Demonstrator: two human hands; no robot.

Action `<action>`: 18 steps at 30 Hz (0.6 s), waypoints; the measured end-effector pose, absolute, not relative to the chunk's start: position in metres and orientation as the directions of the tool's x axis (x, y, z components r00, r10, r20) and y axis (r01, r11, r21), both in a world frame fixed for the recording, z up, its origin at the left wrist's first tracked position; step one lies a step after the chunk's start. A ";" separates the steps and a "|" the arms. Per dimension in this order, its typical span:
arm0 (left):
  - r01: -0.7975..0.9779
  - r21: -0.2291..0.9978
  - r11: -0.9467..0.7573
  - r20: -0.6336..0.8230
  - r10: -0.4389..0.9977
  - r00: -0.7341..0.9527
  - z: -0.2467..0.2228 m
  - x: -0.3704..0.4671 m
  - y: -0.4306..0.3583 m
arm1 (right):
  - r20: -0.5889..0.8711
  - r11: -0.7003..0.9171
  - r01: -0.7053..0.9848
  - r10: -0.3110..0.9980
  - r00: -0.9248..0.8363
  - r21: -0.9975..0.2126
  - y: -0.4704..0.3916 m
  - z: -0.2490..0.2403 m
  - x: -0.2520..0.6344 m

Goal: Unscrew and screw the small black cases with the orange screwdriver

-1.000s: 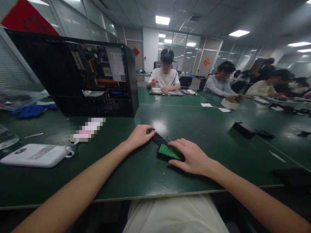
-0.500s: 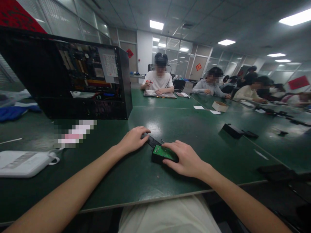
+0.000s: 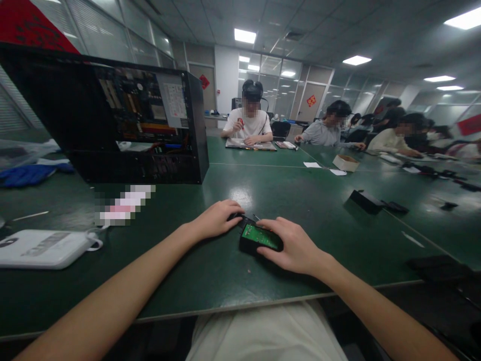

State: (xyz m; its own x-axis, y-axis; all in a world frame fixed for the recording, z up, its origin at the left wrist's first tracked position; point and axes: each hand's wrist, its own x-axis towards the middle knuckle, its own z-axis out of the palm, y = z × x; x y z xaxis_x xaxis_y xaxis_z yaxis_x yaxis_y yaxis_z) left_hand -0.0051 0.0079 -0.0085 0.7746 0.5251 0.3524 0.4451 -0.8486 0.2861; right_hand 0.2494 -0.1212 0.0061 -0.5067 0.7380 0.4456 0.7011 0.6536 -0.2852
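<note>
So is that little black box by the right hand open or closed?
Open: the black box shows its green circuit board uncovered on top, while the right hand grips its sides.

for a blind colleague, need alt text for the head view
The right hand grips a black box with a green circuit board showing; the left hand touches a black piece beside it. An open computer case stands further left on the green table.

An office-like electronics workshop: an opened, boxy black computer case (image 3: 93, 113) stands beyond the left hand (image 3: 218, 219) on a glossy green worktop (image 3: 300, 185), clear glass partitions (image 3: 269, 67) farther off.
</note>
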 end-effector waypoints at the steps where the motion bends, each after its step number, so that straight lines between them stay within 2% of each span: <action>1: 0.448 0.293 -0.845 0.356 0.531 0.769 -0.009 -0.004 0.009 | 0.446 0.650 0.703 0.741 -0.502 -0.288 -0.121 0.006 0.250; 11: 0.506 0.322 -0.800 0.387 0.599 0.701 -0.006 -0.003 0.011 | 0.423 0.636 0.716 0.756 -0.500 -0.290 -0.120 0.005 0.250; 14: 0.526 0.388 -0.757 0.453 0.654 0.606 0.000 -0.003 0.007 | 0.418 0.641 0.716 0.751 -0.512 -0.275 -0.119 0.005 0.249; 18: 0.498 0.508 -0.702 0.502 0.712 0.491 0.005 0.000 0.001 | 0.407 0.681 0.705 0.711 -0.573 -0.197 -0.117 0.006 0.249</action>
